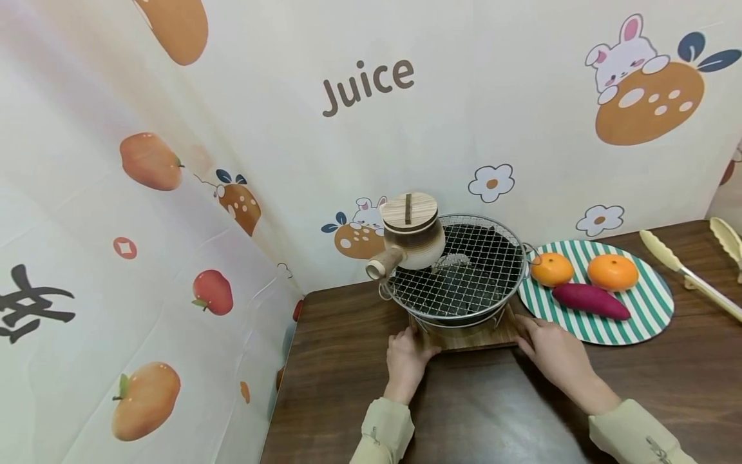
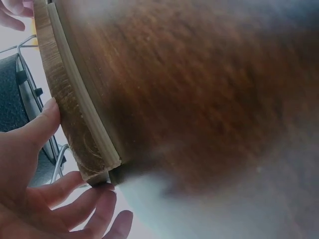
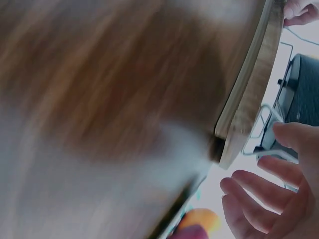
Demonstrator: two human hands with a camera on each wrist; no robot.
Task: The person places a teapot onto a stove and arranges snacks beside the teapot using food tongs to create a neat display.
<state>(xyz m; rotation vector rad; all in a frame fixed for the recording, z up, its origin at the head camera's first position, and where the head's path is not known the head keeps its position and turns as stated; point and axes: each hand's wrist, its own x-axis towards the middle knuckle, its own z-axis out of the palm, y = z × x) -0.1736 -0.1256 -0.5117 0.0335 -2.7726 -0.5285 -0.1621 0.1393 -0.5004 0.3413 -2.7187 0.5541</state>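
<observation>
My left hand [image 1: 404,358] grips the front left corner of a wooden board [image 1: 472,340]. In the left wrist view its thumb lies along the board's face, with the fingertips at the corner. My right hand [image 1: 553,351] holds the opposite front corner, thumb at the front and fingers along the side. On the board stands a round black grill stove [image 1: 493,258] on wire legs, topped by a wire mesh [image 1: 458,293]. A small brown and cream pot [image 1: 426,248] with a wooden lid [image 1: 408,211] sits at the mesh's left, its stub handle facing front left.
Right of the stove, a green-striped oval placemat [image 1: 649,319] bears two oranges [image 1: 612,272] and a purple sweet potato [image 1: 591,301]. Cream-tipped tongs [image 1: 690,277] lie at the far right of the dark wood table [image 1: 324,361]. A printed cloth [image 1: 278,129] hangs close behind.
</observation>
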